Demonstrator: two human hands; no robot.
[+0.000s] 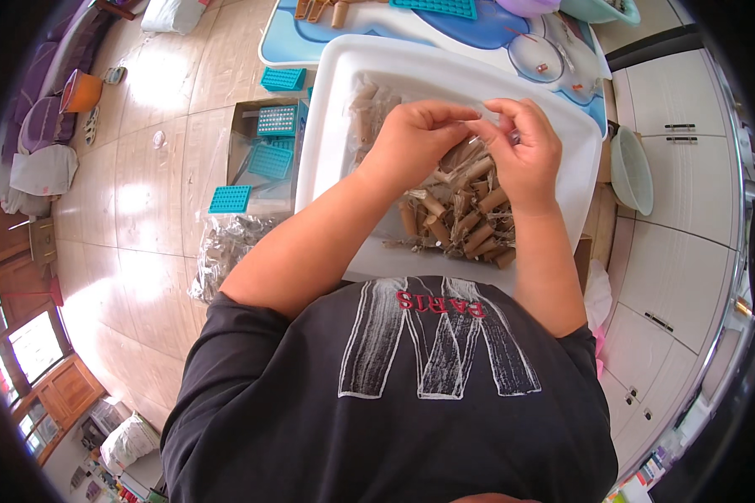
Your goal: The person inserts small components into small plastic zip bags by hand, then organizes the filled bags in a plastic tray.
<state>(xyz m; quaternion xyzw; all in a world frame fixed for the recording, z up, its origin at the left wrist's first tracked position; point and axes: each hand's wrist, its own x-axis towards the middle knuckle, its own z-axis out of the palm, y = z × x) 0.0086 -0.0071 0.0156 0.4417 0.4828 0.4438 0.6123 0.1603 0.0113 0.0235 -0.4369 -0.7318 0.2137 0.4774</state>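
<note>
Over a white plastic tub (327, 109), my left hand (424, 138) and my right hand (522, 151) meet with their fingertips almost touching. Thumb and fingers of each are pinched together. Whatever sits between them is too small and hidden to name. Just below lies a heap of small brown tubes (470, 218) with thin, pale, stringy strands among them. Clear plastic wrapping with more brown pieces (367, 105) lies beside my left hand, partly covered by it.
Left of the tub stands an open box (236, 151) with teal perforated trays (270, 161); a clear plastic bag (226, 251) lies nearer. Beyond is a blue-and-white table (298, 46). A pale green basin (632, 172) leans by white cabinets (688, 193) at right.
</note>
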